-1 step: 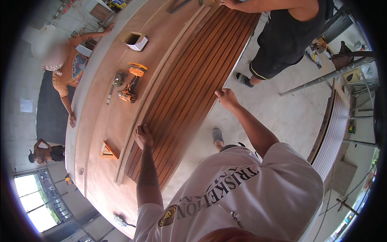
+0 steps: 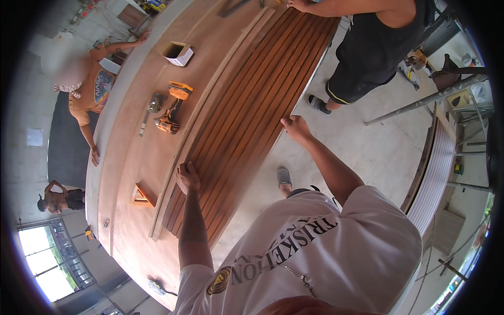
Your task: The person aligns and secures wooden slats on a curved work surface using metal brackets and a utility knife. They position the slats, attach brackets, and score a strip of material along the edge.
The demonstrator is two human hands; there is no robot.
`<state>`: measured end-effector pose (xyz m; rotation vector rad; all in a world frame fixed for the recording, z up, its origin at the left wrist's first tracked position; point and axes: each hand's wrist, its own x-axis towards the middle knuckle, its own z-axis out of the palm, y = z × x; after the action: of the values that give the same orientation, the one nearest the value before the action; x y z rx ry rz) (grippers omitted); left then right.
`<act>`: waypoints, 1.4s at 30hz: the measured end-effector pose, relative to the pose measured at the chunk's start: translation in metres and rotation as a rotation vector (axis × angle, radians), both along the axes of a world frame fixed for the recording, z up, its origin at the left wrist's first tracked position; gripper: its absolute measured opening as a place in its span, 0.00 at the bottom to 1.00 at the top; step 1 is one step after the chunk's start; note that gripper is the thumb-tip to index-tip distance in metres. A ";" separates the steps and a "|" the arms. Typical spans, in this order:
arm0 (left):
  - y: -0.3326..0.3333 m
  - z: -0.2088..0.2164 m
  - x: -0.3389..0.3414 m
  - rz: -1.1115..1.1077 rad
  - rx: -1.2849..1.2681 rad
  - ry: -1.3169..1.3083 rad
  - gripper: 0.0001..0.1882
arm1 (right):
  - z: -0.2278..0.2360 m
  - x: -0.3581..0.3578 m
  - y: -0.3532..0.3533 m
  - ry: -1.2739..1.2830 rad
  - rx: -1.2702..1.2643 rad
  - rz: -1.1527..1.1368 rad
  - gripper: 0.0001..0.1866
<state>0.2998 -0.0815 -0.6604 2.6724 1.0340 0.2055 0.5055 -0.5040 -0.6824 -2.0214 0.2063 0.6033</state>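
The slats [image 2: 247,105] already lie side by side in one long row on the counter [image 2: 128,163]; whether they are fastened, and so what remains, cannot be told. They run between the hands: the left hand [image 2: 188,178] rests at their far edge, fingers bent, the right hand [image 2: 296,128] curls at their near edge; whether either grips is unclear.

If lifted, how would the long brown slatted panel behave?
The long brown slatted panel is probably stiffer lengthwise, the way its slats run. It may sag or swing if lifted at one end, given its length. Likely awkward solo: it reaches from beside the left hand to a co-worker's hand.
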 end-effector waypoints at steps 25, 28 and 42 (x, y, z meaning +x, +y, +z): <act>0.002 -0.004 0.009 -0.039 0.016 -0.046 0.26 | -0.030 0.020 -0.003 -0.111 -0.020 0.058 0.24; 0.002 -0.005 0.008 -0.040 0.007 -0.039 0.25 | -0.026 0.020 -0.003 -0.101 0.000 0.057 0.24; 0.001 -0.001 0.009 -0.018 -0.012 0.005 0.26 | -0.029 0.015 -0.001 -0.144 0.061 -0.027 0.25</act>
<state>0.3090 -0.0800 -0.6615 2.6720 1.0097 0.1886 0.5205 -0.5051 -0.7109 -1.9906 0.1272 0.4400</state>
